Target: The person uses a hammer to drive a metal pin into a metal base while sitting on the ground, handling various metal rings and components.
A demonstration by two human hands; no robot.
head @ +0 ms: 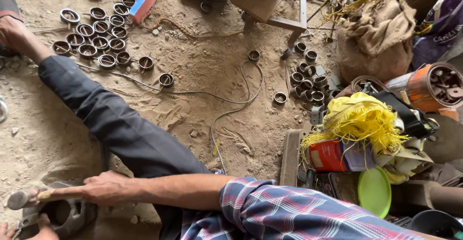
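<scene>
Hammer [24, 197] with a wooden handle lies gripped in the right hand [107, 188], fingers wrapped tight round the handle, its metal head blurred at the lower left edge of the sandy floor [202, 76]. Just below the head, the left hand [41, 225] shows only as fingertips at the bottom left corner, resting on the rim of a grey metal piece [65, 216] with a round hole; whether those fingers clamp it or merely touch it I cannot tell. The right forearm runs from a plaid sleeve [289, 216] at the bottom edge, crossing over a dark-trousered leg [111, 119] stretched toward the upper left, bare foot [17, 35] near the left edge. Beyond the foot, a cluster of short metal rings [99, 37] sits on the sand at the upper left. A second group of rings [308, 83] lies toward the right, with a thin cable [231, 110] looping across the middle. At the right edge are a bundle of yellow fibre [359, 122], a green lid [374, 192], an orange tin [431, 86] of metal parts and a burlap sack [376, 37]. A wooden stool [270, 6] stands at the top edge.
</scene>
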